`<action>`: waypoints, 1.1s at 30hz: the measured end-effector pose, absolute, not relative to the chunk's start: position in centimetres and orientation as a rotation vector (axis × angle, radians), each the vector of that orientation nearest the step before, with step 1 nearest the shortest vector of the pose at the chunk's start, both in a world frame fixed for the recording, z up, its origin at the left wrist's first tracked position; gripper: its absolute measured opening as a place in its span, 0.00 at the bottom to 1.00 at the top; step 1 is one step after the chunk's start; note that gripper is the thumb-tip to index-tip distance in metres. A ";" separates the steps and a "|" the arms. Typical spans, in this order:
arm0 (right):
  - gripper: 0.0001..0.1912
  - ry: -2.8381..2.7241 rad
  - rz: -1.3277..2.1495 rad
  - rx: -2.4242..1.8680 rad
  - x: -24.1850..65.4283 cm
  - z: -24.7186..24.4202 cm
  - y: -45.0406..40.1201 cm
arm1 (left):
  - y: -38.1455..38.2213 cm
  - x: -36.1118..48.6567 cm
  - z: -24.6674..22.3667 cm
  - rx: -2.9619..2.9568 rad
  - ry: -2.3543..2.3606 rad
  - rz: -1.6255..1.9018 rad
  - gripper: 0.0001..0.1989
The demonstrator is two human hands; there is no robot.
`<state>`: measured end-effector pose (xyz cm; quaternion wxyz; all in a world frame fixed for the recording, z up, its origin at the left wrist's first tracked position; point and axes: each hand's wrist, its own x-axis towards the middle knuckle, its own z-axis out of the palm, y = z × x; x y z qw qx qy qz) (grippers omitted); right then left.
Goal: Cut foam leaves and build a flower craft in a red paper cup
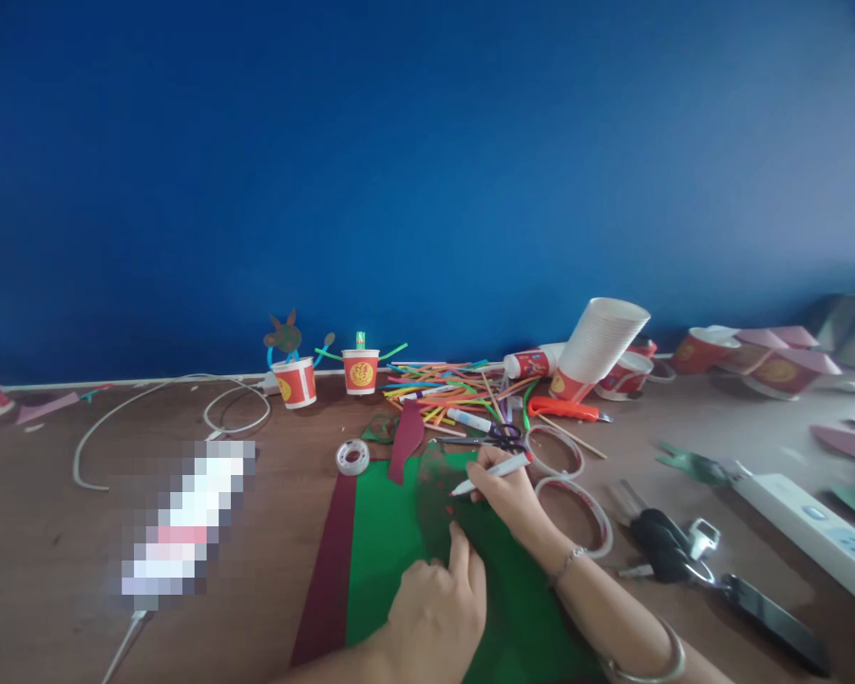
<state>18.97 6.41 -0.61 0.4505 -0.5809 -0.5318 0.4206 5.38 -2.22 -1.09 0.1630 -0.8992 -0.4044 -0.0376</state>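
My right hand (505,496) is closed around a white marker (500,468) with a red end. Its tip points down and left at a dark leaf-like paper cutout (433,489) bearing small red marks. Just below, my left hand (438,594) presses an outstretched index finger on the lower part of the cutout, its other fingers curled with nothing visible in them. Beneath both hands lies green paper (385,560), over a dark red sheet (328,579) that shows along the left. A dark red paper cutout (408,437) rests at the green paper's top edge.
Behind are a tape roll (352,457), scissors (495,440), colourful sticks (434,385) and an orange cutter (566,408). Decorated paper cups (361,371) stand by the blue wall; stacked cups (598,342) lean at right. Keys (666,541) and a power strip (812,532) lie right, a blurred-out lit device (189,522) left.
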 end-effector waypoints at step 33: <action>0.11 -1.600 1.047 -1.414 17.8 -1.3 5.6 | -2.5 5.6 -0.3 -2.593 -1.256 -0.064 0.12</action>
